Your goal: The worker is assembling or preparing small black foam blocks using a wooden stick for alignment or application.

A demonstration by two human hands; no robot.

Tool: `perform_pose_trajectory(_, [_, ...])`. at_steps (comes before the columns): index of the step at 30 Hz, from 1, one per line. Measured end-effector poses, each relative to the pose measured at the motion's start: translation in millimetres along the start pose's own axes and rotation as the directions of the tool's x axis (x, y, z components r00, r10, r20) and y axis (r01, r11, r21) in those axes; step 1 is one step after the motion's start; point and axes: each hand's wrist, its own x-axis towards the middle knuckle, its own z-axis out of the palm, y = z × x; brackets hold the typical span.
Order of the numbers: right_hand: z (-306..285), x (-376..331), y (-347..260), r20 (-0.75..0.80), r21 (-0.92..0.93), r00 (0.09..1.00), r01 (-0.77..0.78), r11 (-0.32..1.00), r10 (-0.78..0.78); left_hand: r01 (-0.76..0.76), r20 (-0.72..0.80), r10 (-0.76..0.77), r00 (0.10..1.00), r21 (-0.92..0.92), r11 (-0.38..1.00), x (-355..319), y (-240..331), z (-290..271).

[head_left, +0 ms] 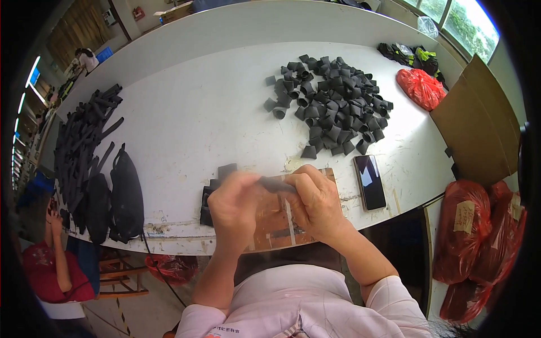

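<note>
A short black piece of soft, fabric- or foam-like material is stretched between my two hands above the worktable. My left hand, slightly blurred, pinches its left end. The fingers of my right hand are closed on its right end. Below my hands lies a worn brown board with pale tape strips, at the table's near edge. Several flat black pieces lie beside my left hand, partly hidden by it. Farther off to the right is a large heap of short black tube-like pieces.
A phone lies right of the board. Long black strips and black pouch-like items cover the table's left end. A red plastic bag and cardboard sheet stand right. Red bags sit below; another person sits left.
</note>
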Motion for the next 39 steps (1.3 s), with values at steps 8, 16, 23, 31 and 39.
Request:
perform_pose_trajectory(8, [-1,-1,2,0.027,0.021,1.000,-0.011,1.000,0.010,0.049,0.068,-0.032,0.997,-0.254,0.966,10,7,4])
perform_pose_trajectory(16, [0,3,0,0.014,0.257,0.998,-0.055,0.965,0.054,0.197,0.133,-0.147,0.980,-0.585,0.786,10,-4,-2])
perform_pose_trajectory(23, [-2,6,2,0.053,-0.012,0.988,0.148,0.989,-0.147,0.173,0.097,-0.145,0.985,-0.619,0.766,3,-12,-1])
perform_pose_trajectory(31, [-17,20,-3,0.180,0.036,0.981,0.071,0.997,-0.076,0.215,0.144,-0.166,0.976,-0.774,0.595,3,-9,2])
perform_pose_trajectory(39, [-9,15,5,0.140,0.003,0.977,0.160,0.987,-0.159,0.187,0.126,-0.144,0.982,-0.790,0.584,-5,-16,5])
